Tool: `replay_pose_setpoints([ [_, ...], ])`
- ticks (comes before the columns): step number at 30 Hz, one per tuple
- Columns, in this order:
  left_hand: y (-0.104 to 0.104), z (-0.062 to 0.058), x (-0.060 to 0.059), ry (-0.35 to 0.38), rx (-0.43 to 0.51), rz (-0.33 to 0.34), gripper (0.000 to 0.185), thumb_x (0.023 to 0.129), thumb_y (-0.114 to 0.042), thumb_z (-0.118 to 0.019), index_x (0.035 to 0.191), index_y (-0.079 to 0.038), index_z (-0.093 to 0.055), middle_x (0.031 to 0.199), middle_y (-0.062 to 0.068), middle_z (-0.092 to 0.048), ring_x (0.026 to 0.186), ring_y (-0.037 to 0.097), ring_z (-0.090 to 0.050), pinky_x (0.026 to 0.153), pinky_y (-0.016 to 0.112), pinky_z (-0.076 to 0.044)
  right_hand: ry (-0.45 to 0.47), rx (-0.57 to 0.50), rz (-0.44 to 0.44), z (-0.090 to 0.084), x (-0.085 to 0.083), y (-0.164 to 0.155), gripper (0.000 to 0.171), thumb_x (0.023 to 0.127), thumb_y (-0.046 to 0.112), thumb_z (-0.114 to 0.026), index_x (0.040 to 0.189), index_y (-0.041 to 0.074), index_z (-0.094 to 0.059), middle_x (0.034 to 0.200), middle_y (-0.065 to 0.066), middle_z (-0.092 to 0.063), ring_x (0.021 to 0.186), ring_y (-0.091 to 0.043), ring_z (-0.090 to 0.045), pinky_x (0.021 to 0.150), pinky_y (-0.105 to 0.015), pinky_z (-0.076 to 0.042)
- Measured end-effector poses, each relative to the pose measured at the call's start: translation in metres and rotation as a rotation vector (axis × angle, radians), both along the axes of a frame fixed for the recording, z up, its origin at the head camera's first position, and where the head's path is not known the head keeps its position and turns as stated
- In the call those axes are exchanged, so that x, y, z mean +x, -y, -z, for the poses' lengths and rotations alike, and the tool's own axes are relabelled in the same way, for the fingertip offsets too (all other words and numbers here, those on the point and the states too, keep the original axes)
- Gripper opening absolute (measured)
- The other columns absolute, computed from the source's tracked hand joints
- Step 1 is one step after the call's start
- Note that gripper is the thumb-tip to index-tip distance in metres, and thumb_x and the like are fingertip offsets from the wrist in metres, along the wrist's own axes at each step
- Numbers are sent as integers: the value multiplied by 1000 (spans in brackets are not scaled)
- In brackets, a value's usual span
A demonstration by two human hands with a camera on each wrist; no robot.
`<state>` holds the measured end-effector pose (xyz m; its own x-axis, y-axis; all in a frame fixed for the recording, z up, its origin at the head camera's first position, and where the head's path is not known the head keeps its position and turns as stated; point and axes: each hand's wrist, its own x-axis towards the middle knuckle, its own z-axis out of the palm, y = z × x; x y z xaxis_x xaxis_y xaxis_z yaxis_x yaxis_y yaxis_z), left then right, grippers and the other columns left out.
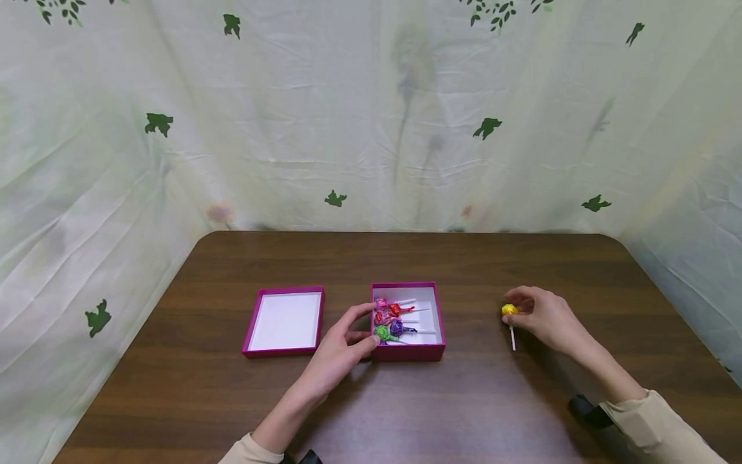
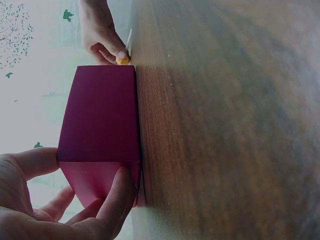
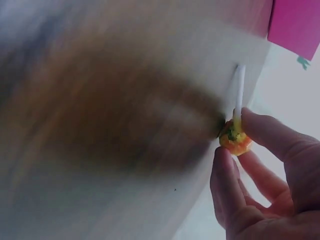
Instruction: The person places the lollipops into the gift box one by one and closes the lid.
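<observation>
Nearest me, the person's left hand [image 1: 339, 353] rests against the near left corner of the open magenta box [image 1: 437, 319]. Its thumb and fingers [image 2: 119, 195] are curled round that corner, holding the box steady on the surface [image 1: 406, 399].

Out to the right, well apart from the box, the right hand [image 1: 547, 317] pinches the wrapped head of a yellow lollipop [image 1: 509, 310] between thumb and fingers [image 3: 272, 135]. The head points toward the box, to the hand's left. Its white stick [image 1: 513, 338] runs back toward the person, so the long axis lies roughly near-to-far. The stick seems to touch the wood, though the wrist view is too blurred to be sure. The right hand is the one on it; the left is far off, busy with the box.

The box lies straight to the left of the lollipop, across a bare stretch of wood. Inside it I count about four wrapped lollipops: pink, red, green and purple [image 1: 397, 328], bunched at the left wall with sticks pointing right.

Further left, just beside the box, sits one magenta lid [image 1: 285, 320], upturned, its white inside showing.

So: one loose lollipop, about four boxed, one box, one lid.
</observation>
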<state>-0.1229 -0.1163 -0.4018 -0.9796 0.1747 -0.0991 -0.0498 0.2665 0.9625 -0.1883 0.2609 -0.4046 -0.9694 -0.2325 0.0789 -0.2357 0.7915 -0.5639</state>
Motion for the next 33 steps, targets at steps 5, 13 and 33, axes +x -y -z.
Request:
replay_pose_setpoints([
  [5,0,0,0,7,0,1,52,92,-17,-67,141,-24,-50,145,10,-46,117,34,-57,84,46,-53,12,-3,-27,0,-1,-2,39,79,19,-83,111,3,-67,94,-4,-69,86,-21,-66,75,-39,-51],
  [13,0,1,0,1,6,1,52,92,-18,-68,141,-24,-50,145,10,-46,116,34,-57,84,45,-53,55,38,-54,0,0,-3,27,79,18,-82,101,9,-71,87,3,-68,81,-16,-63,71,-35,-50],
  [33,1,1,0,-2,-5,9,53,92,-18,-68,141,-24,-50,145,11,-46,117,34,-58,82,44,-54,-107,-18,-106,-4,10,12,25,83,10,-78,104,15,-66,88,6,-66,79,-11,-63,70,-32,-53],
])
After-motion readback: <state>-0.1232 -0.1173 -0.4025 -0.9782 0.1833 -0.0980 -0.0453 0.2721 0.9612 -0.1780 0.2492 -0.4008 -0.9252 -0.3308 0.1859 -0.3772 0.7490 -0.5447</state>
